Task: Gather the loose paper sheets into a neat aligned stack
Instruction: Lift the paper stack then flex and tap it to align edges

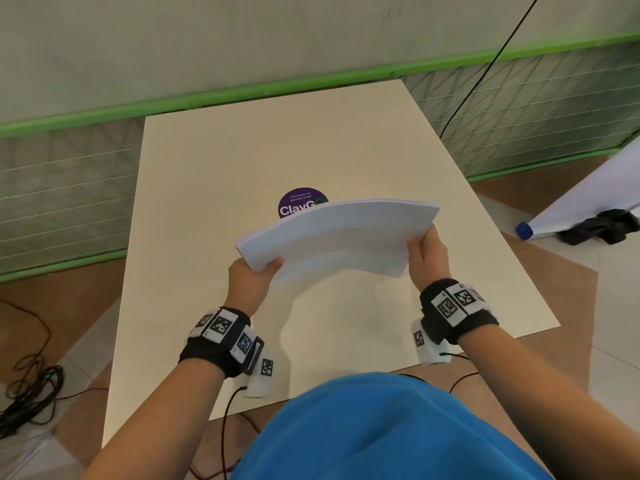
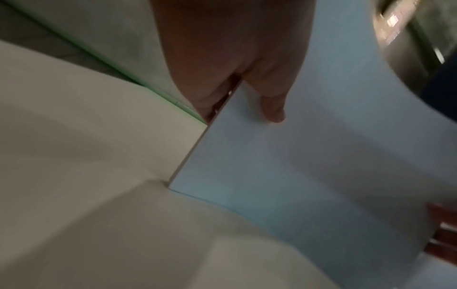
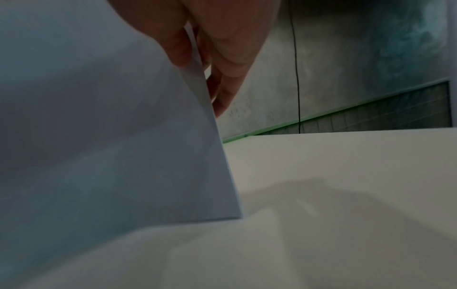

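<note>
A stack of white paper sheets (image 1: 339, 233) stands tilted over the cream table (image 1: 242, 150), bowed upward in the middle, its lower edge down toward the tabletop. My left hand (image 1: 254, 271) grips its left side, thumb on the near face. My right hand (image 1: 427, 252) grips its right side. In the left wrist view the thumb (image 2: 272, 109) lies on the paper (image 2: 309, 166), whose lower corner touches the table. In the right wrist view the fingers (image 3: 222, 64) pinch the sheets' edge (image 3: 195, 64), and the paper (image 3: 111, 136) fills the left.
A round purple sticker (image 1: 298, 202) lies on the table just behind the stack. A green-railed mesh fence (image 1: 519, 109) runs behind the table. Black cables (image 1: 27, 393) lie on the floor at left. A white rolled sheet with a blue cap (image 1: 524, 230) and black cloth (image 1: 602, 225) lie at right.
</note>
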